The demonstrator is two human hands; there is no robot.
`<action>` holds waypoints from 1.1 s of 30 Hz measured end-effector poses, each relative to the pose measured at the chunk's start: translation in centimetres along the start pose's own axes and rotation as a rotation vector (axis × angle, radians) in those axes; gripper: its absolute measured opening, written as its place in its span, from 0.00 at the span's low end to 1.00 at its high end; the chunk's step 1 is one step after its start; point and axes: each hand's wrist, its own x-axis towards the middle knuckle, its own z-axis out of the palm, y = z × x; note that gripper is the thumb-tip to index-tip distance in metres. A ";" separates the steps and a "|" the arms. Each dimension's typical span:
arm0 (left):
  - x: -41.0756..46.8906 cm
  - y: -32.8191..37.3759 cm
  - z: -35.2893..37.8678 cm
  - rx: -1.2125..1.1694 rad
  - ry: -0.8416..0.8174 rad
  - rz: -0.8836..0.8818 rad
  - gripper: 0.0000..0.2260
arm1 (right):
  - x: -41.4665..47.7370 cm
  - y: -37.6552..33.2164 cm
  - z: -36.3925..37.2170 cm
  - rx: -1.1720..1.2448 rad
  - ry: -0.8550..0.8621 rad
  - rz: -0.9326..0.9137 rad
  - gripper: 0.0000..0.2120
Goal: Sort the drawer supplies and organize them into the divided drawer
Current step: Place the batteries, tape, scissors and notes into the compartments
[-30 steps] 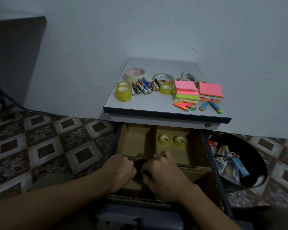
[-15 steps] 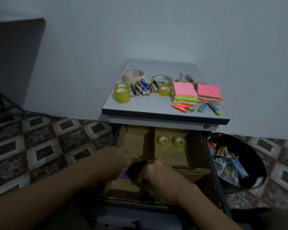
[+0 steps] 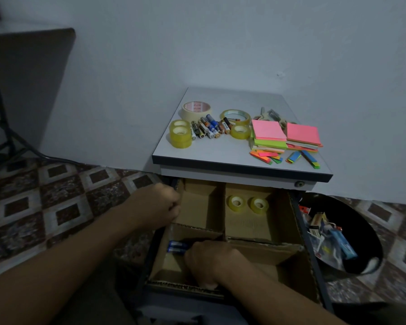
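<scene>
Left grip (image 3: 161, 205) farther from 2 batteries (image 3: 176, 247)

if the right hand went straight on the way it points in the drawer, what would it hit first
Probably the blue batteries just left of the right hand in the front-left compartment, then the cardboard side wall. Depth is unclear, so it could pass above them.

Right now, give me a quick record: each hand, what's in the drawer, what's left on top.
Left hand: curled at left edge of drawer; grip unclear
Right hand: in front-left compartment beside blue batteries; fingers hidden
Back-right compartment: two tape rolls
Cabinet top: loose batteries, yellow tape, sticky notes, page flags
</scene>
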 end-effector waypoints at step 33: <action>0.5 -1.4 4.0 -0.272 -0.146 -0.212 0.20 | 4.2 -0.1 3.0 0.331 0.458 0.051 0.07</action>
